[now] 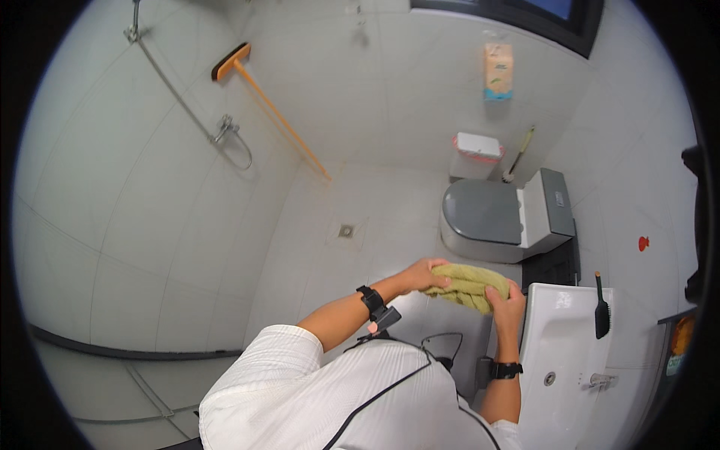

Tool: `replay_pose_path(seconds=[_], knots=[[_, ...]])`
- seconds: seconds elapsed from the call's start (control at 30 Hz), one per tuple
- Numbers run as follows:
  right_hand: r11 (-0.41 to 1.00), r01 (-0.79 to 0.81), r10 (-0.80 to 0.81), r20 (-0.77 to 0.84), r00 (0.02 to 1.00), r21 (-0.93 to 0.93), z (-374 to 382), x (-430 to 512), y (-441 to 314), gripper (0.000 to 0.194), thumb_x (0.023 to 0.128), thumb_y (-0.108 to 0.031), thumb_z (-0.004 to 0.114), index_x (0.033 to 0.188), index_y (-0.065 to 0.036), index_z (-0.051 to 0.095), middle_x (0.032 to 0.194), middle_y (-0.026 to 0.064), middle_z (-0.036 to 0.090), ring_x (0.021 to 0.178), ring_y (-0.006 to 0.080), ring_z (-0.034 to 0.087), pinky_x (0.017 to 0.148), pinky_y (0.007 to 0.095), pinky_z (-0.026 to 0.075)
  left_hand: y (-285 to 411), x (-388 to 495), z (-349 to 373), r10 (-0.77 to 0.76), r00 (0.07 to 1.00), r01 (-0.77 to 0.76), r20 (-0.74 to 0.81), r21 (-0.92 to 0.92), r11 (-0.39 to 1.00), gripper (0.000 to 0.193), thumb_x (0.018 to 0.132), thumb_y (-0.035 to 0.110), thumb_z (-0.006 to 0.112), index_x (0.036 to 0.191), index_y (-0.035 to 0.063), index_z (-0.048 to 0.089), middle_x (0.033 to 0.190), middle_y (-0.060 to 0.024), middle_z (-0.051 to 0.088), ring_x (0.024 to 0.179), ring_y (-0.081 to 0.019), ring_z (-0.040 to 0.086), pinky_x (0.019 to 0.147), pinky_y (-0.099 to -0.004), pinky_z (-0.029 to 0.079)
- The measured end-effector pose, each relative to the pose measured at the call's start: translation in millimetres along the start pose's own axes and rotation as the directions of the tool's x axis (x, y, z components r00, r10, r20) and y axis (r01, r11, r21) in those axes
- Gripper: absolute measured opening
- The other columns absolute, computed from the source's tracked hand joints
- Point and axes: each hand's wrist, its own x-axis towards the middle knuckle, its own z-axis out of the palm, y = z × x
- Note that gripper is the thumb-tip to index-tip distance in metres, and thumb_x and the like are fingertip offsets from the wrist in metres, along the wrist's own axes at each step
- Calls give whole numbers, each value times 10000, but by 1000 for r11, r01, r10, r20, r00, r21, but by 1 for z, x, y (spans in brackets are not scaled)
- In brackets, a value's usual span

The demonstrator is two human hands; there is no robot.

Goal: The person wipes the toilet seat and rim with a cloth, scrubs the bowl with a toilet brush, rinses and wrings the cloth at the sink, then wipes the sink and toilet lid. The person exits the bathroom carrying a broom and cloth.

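A folded yellow-green cloth (469,284) is stretched between my two hands, out in front of my body. My left hand (424,275) grips its left end, thumb on top. At the other end, my right hand (504,298) pinches the cloth with the thumb against its near face. The cloth hangs in loose folds above the tiled floor, between the closed toilet (481,212) and me. Close to my right forearm is the rim of a white washbasin (548,332).
A hairbrush (602,312) lies on the basin's edge near the faucet (602,381). Beyond the toilet stand a white bin (477,152) and a toilet brush (518,157). An orange broom (281,115) leans on the wall near the shower mixer (225,128). A drain (346,231) sits in the floor.
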Motion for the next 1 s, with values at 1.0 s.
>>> replay_pose_path(seconds=[1.0], knots=[[916, -352, -70, 941, 331, 192, 280, 152, -103, 261, 954, -201, 754, 1084, 10, 671, 977, 15, 699, 854, 85, 632, 753, 277, 527, 0, -87, -131, 4, 601, -635, -799, -475, 609, 589, 1101, 457, 496, 1509, 34, 472, 1483, -111, 582, 1339, -227, 562, 1144, -433, 441]])
